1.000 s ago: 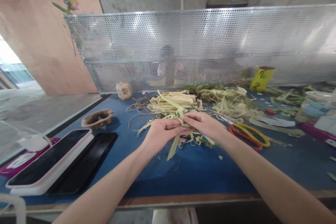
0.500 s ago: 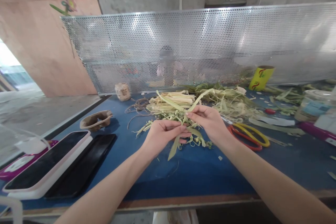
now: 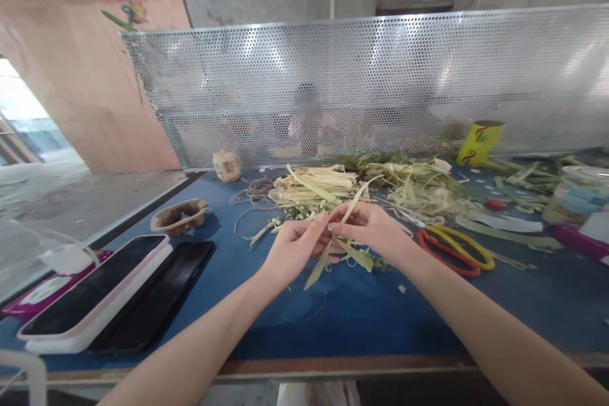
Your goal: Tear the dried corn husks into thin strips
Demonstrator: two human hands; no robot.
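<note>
Both hands meet above the middle of the blue table. My left hand (image 3: 297, 244) is closed, thumb and fingers pinching pale green leaf strips (image 3: 323, 261) where they cross. From the other side my right hand (image 3: 368, 228) is closed on the same strips, its thumb close to the left one. One strip end rises past the right fingers and others hang below. The exact crossing is partly hidden by the fingers. Behind the hands lie small green sprigs (image 3: 309, 209) and a bundle of pale dried strips (image 3: 316, 184).
Red-and-yellow-handled scissors (image 3: 454, 247) lie right of my hands. At left are a cardboard holder (image 3: 179, 216), a pink-edged phone (image 3: 95, 288) and a black phone (image 3: 157, 295). Leaf scraps (image 3: 423, 190) spread at the back right, before a perforated metal screen (image 3: 380, 82); a person sits behind it.
My right hand has come lower and closer to my left, and the strip it holds has swung more upright. The view has shifted slightly left.
</note>
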